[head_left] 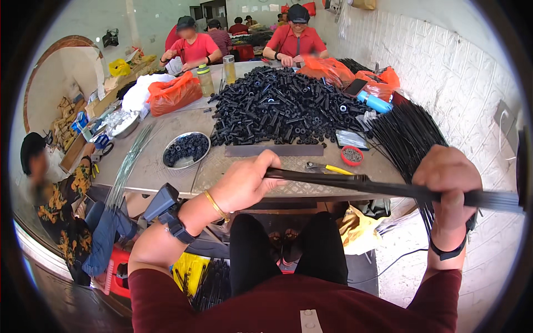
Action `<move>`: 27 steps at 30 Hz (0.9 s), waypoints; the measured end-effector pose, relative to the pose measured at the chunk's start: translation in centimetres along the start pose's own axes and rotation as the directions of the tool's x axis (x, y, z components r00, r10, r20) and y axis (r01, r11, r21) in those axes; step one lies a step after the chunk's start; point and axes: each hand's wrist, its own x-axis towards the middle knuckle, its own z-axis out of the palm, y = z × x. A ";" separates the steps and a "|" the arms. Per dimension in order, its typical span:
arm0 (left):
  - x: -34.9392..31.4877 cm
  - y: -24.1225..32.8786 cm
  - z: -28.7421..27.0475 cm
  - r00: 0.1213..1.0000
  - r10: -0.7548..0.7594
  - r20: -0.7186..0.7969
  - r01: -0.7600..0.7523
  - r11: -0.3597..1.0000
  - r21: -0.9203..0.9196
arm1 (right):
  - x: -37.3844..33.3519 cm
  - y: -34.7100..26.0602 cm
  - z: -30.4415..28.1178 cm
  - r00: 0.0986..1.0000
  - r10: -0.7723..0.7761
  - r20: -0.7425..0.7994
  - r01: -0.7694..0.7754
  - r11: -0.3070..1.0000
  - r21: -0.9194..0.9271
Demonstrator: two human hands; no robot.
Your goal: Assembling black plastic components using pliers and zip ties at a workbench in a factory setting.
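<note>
My left hand [248, 180] is closed in a pinch on the left end of a long bundle of thin black rods [355, 183]. My right hand [449, 175] wraps round the same bundle farther right, and the rods run on past it toward the right rim. The bundle spans the near table edge, sloping slightly down to the right. Just beyond it lie pliers with yellow handles [331, 168] and a small red bowl of tiny metal pieces [351, 156]. A flat grey bar [274, 150] rests in front of a large heap of black plastic parts [283, 105].
More black rods [412, 136] hang over the table's right side. A metal bowl [209, 145] of black rings and silvery rods [131, 161] lie left. Orange bags [176, 94], bottles and a blue cylinder [375, 102] stand farther back. Co-workers sit left and across; a white wall [444, 72] bounds the right.
</note>
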 end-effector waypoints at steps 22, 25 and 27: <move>-8.5 9.7 -6.5 0.972 0.225 0.061 -0.231 0.892 0.390 | 0.0 4.2 14.9 0.949 0.167 0.269 -0.049 0.917 -0.396; -6.2 4.8 -6.2 0.965 0.197 -0.174 -0.190 0.980 0.059 | -1.4 6.6 15.4 0.815 0.316 0.486 -0.427 0.894 0.134; -5.7 3.0 -3.3 0.982 0.025 -0.188 -0.143 0.749 -0.647 | -3.3 8.0 17.0 0.755 0.310 0.578 -0.587 0.711 0.386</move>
